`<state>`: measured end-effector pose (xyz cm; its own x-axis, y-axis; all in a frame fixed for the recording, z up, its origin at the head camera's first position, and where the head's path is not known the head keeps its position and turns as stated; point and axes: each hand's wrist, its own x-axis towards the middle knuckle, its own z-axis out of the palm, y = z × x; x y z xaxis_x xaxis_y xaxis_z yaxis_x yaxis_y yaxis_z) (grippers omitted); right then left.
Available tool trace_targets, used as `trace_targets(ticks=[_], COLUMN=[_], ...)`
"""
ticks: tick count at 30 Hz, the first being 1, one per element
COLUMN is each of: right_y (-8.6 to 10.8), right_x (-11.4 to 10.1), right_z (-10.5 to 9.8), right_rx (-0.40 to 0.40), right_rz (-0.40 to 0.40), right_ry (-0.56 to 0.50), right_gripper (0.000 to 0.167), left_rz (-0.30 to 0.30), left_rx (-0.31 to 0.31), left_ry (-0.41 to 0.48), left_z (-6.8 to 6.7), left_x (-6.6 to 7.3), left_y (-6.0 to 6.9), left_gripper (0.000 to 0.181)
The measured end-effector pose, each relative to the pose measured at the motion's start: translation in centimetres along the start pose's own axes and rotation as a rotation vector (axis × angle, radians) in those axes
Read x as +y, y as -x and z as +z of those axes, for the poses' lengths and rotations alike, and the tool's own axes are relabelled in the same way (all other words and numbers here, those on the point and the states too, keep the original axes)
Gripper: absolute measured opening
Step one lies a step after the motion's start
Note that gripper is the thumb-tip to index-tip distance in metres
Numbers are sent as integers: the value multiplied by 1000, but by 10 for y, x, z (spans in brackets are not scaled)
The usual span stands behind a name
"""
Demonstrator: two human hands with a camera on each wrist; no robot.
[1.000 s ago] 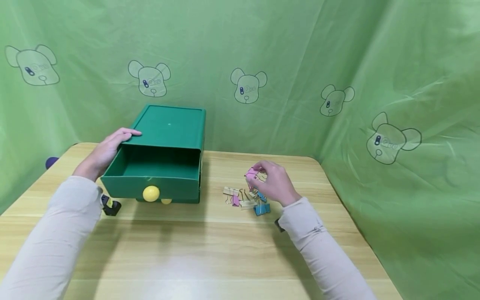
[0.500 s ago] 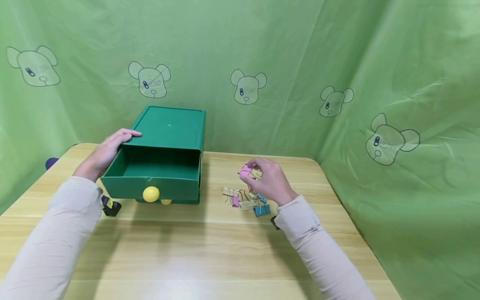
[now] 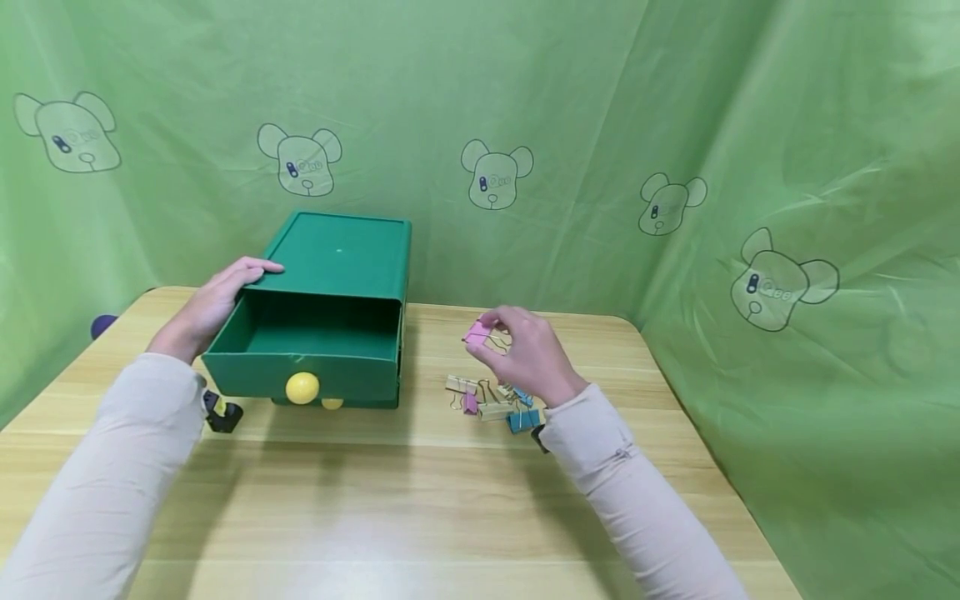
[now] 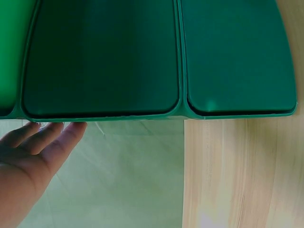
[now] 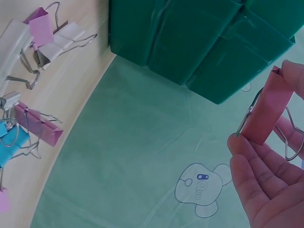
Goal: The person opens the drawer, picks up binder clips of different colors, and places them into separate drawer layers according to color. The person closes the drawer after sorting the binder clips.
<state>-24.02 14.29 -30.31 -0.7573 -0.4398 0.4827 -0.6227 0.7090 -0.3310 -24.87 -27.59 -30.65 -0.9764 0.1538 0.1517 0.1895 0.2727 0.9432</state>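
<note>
My right hand [image 3: 531, 354] pinches a pink binder clip [image 3: 477, 332] between thumb and fingers, held above the table. In the right wrist view that binder clip [image 5: 270, 107] shows its wire handles on both sides. Below the hand lies a pile of binder clips in pink, cream and blue, among them a blue binder clip [image 3: 522, 421] and a small pink binder clip [image 3: 470, 403]. With fingers extended, my left hand [image 3: 217, 300] rests on the left top edge of a green drawer box [image 3: 337, 250]. The upper drawer [image 3: 345, 367] stands pulled out, nothing visible inside it.
Yellow round knobs [image 3: 302, 387] stick out at the drawer fronts. The box stands on a wooden table [image 3: 360, 508], left of the clip pile. A green curtain [image 3: 570, 125] with mouse drawings hangs behind and to the right. A purple round thing [image 3: 102, 325] shows beyond the left edge.
My right hand has moved left and slightly up with the pink binder clip, away from the pile. The left hand and the drawer box have stayed in place.
</note>
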Motion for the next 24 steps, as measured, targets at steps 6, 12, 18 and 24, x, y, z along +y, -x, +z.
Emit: trace_targets(ticks=[6, 12, 18, 24], right_y=[-3, -6, -9, -12], right_x=[-7, -15, -22, -27], right_z=[0, -2, -2, -2], right_rx=[10, 10, 18, 36], right_rz=[-29, -52, -83, -128], right_ry=[-7, -9, -2, -14], right_gripper=[31, 31, 32, 32], left_rz=[-4, -5, -8, 4], left_rx=[-3, -11, 3, 12], left_ry=[3, 1, -12, -27], left_z=[0, 1, 1, 2], left_x=[1, 2, 4, 4], left_y=[1, 2, 1, 2], left_gripper=[38, 39, 39, 39])
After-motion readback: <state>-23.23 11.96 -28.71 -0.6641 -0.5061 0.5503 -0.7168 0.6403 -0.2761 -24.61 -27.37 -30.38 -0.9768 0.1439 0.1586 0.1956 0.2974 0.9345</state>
